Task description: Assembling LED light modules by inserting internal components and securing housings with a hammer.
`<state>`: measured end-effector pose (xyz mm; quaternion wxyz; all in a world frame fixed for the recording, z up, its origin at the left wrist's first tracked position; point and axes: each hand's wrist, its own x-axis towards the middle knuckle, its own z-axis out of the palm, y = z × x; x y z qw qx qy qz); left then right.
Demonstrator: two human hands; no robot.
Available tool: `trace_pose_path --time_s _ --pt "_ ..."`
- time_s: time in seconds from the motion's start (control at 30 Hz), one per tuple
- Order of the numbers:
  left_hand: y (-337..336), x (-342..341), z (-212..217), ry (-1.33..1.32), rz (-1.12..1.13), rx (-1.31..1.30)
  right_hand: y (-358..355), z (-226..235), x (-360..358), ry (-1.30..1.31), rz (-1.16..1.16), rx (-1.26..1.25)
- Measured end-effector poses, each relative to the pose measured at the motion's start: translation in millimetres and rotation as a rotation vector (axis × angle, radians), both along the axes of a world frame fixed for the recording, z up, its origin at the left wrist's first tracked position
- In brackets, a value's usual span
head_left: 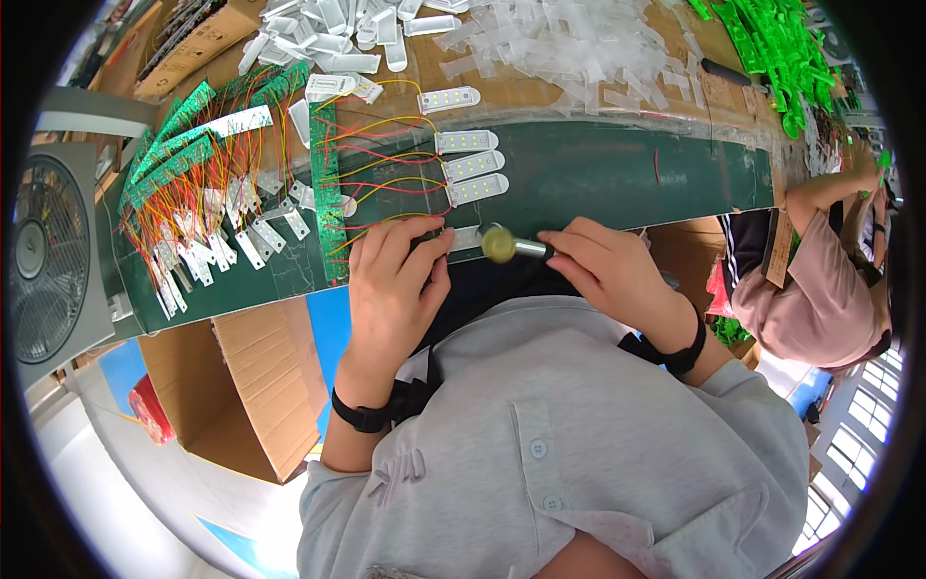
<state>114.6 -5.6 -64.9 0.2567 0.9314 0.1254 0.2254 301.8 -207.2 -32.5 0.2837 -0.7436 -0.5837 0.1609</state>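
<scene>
In my right hand (610, 265) is the dark grip of a small mallet. Its metal shaft ends in a round yellowish head (498, 244), just beside a white LED housing (465, 238). The fingers of my left hand (400, 265) press on that housing's left end at the table's near edge. Above it, several white LED housings (477, 189) lie in a row, their small LED boards showing. Red and yellow wires (386, 157) link them to a long green circuit board strip (326, 183) left of my left hand.
More green boards with wired white LED strips (207, 159) pile up at the left. White housings (333, 24), clear plastic pieces (569, 43) and green plastic parts (772, 48) lie along the far side. A fan (48, 256), a cardboard box (260, 376) and another person (815, 280) flank the table.
</scene>
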Motion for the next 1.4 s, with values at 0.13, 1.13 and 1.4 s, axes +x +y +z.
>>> trace_pose_path --time_s 0.13,1.13,1.4 --pt "-1 0 0 0.013 -0.001 0.007 -1 -3 6 -0.075 -0.029 0.075" --pt "32 38 20 -0.104 0.052 -0.007 32 2 91 -0.058 -0.416 -0.031" --pt "24 42 15 -0.011 0.064 0.062 63 10 43 -0.081 -0.185 0.265"
